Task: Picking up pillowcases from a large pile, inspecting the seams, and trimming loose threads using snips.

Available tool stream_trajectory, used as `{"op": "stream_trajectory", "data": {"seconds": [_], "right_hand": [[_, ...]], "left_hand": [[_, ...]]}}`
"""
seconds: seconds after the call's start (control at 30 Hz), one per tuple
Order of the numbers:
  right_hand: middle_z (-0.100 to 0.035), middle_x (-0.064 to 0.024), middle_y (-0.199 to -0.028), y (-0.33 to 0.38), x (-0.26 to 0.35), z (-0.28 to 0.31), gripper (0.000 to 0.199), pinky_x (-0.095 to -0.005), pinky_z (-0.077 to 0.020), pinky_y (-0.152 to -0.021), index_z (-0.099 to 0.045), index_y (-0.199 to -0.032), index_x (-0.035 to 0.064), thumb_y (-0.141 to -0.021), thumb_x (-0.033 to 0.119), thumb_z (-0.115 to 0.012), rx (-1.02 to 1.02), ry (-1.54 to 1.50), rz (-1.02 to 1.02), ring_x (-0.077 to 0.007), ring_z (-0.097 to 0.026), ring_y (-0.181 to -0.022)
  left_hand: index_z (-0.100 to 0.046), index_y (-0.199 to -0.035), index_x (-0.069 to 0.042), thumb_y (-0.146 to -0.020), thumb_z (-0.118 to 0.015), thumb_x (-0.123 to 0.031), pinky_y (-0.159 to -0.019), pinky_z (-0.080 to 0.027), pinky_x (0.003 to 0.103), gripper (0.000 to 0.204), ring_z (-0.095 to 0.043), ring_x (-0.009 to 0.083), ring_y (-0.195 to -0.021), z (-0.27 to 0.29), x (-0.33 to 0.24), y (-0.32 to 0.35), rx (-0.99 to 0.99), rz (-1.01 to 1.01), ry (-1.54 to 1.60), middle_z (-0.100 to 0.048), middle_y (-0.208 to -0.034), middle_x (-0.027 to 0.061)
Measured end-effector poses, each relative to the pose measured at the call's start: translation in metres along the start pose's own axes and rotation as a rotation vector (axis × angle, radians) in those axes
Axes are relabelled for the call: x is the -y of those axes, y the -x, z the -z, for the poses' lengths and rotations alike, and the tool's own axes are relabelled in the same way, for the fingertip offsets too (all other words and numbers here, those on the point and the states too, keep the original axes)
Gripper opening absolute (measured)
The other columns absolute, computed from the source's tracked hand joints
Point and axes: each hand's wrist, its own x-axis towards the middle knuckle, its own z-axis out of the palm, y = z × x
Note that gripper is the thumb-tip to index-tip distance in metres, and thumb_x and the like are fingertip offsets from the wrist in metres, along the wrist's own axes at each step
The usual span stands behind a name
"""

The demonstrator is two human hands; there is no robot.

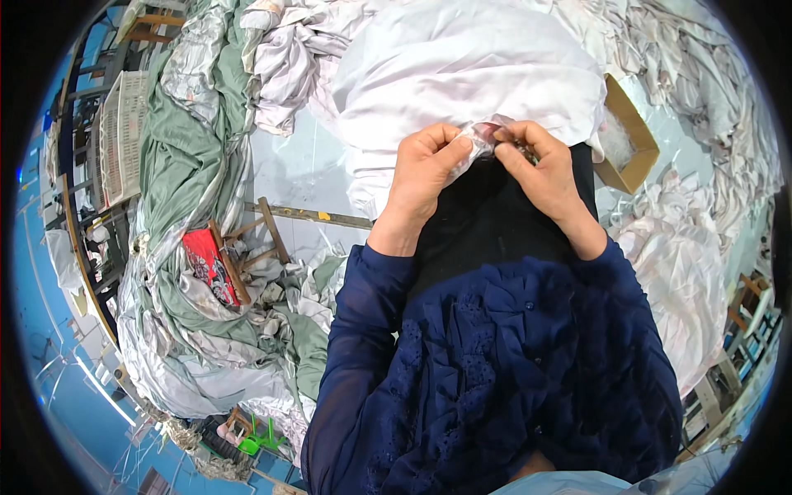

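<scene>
A large white cloth (pixel 462 70) spreads over my lap and away from me, its near edge gathered up between my hands. My left hand (pixel 426 169) pinches that edge between thumb and fingers. Close beside it, my right hand (pixel 544 169) is closed too, thumb against fingertips, at the same bunched edge. Between the fingertips a small pinkish fold shows; whether it is part of the cloth or a separate piece I cannot tell. Both hands are held above the black fabric (pixel 487 214) on my lap.
Right of the white cloth stands an open cardboard box (pixel 631 136) with whitish stuff inside. Green fabric (pixel 186 148) is heaped at the left, near a wooden stool (pixel 268 231) and a red patterned cloth (pixel 208 262). A white plastic crate (pixel 124 136) stands farther left. Pale fabric (pixel 672 289) piles up at right.
</scene>
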Motion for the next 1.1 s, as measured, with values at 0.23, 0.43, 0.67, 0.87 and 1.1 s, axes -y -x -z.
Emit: {"op": "stream_trajectory", "data": {"seconds": [0.23,0.43,0.67,0.87,1.1], "right_hand": [[-0.065,-0.0091,-0.085,0.010,-0.002,-0.002,0.026,-0.0275,-0.0491,-0.064,-0.070,-0.111,0.0016,-0.088,0.009,-0.076,0.010,0.230,0.164,-0.0170,-0.062,-0.068],[-0.068,-0.0096,-0.088,0.006,0.002,-0.008,0.025,-0.0290,-0.0503,-0.062,-0.071,-0.109,0.0014,-0.086,0.009,-0.079,0.000,0.249,0.241,-0.0181,-0.063,-0.067],[-0.070,-0.0100,-0.092,0.002,0.002,-0.010,0.024,-0.0296,-0.0517,-0.061,-0.071,-0.107,0.0018,-0.086,0.009,-0.079,0.005,0.267,0.269,-0.0192,-0.065,-0.067],[-0.071,-0.0098,-0.092,0.002,-0.001,-0.010,0.022,-0.0289,-0.0518,-0.063,-0.072,-0.107,0.0020,-0.086,0.008,-0.078,0.008,0.246,0.237,-0.0198,-0.066,-0.068],[-0.070,-0.0083,-0.094,-0.009,0.006,0.002,0.029,-0.0279,-0.0513,-0.067,-0.071,-0.112,0.0015,-0.085,0.010,-0.079,-0.077,0.207,0.241,-0.0161,-0.066,-0.077]], "left_hand": [[-0.070,-0.090,-0.004,-0.096,-0.073,-0.016,-0.046,-0.031,0.017,0.013,-0.047,0.0008,-0.055,0.001,-0.002,0.001,-0.015,0.049,0.050,-0.061,-0.071,-0.0044],[-0.070,-0.093,-0.003,-0.096,-0.072,-0.015,-0.048,-0.032,0.016,0.012,-0.049,0.0008,-0.057,0.001,0.000,0.002,0.023,0.027,0.056,-0.063,-0.073,-0.0041],[-0.070,-0.094,-0.004,-0.097,-0.070,-0.015,-0.049,-0.033,0.016,0.011,-0.050,0.0008,-0.059,0.002,0.001,0.003,0.039,0.016,0.061,-0.063,-0.075,-0.0037],[-0.070,-0.093,-0.004,-0.097,-0.071,-0.017,-0.049,-0.033,0.017,0.013,-0.050,0.0008,-0.059,0.004,0.002,0.002,0.050,0.017,0.056,-0.063,-0.074,-0.0039],[-0.070,-0.091,-0.005,-0.097,-0.071,-0.018,-0.049,-0.030,0.017,0.014,-0.046,-0.0001,-0.058,0.002,-0.004,0.003,0.035,0.033,0.003,-0.062,-0.074,-0.0051]]}}
